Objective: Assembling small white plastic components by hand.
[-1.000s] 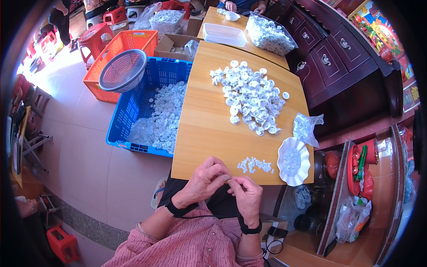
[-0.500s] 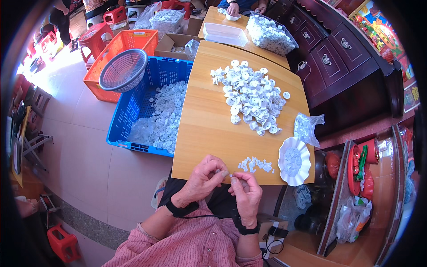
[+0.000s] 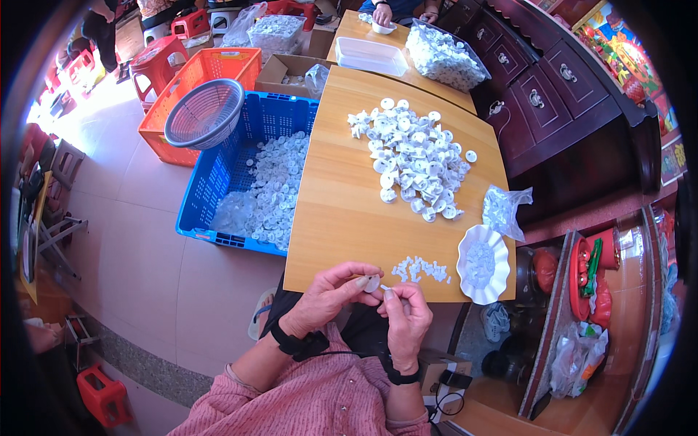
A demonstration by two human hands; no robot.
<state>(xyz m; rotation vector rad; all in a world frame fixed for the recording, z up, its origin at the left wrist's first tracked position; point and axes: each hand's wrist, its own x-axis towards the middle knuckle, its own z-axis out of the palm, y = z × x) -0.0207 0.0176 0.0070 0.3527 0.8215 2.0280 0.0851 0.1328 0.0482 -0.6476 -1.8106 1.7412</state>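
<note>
At the table's near edge, my left hand (image 3: 329, 296) pinches a small white round plastic part (image 3: 372, 283) between thumb and fingers. Close beside it, my right hand (image 3: 405, 317) holds a tiny white plastic piece (image 3: 385, 288) in its fingertips, right by the round part; whether the two touch I cannot tell. Just beyond my right hand lies a small scatter of tiny white pieces (image 3: 420, 269). Farther off, a large heap of white round plastic parts (image 3: 414, 156) covers the middle of the wooden table (image 3: 327, 189).
A scalloped white dish (image 3: 499, 280) of small pieces and a clear plastic bag (image 3: 505, 211) sit at the right. Left of the table stands a blue crate (image 3: 195, 211) of white parts, with a grey basket (image 3: 207, 120) on its rim. Another person's hand (image 3: 382, 14) reaches into a bowl at the far table.
The round part in my left hand now shows its face, turned into view. My right hand's fingertips have drawn slightly apart from it, and the tiny piece shows between them.
</note>
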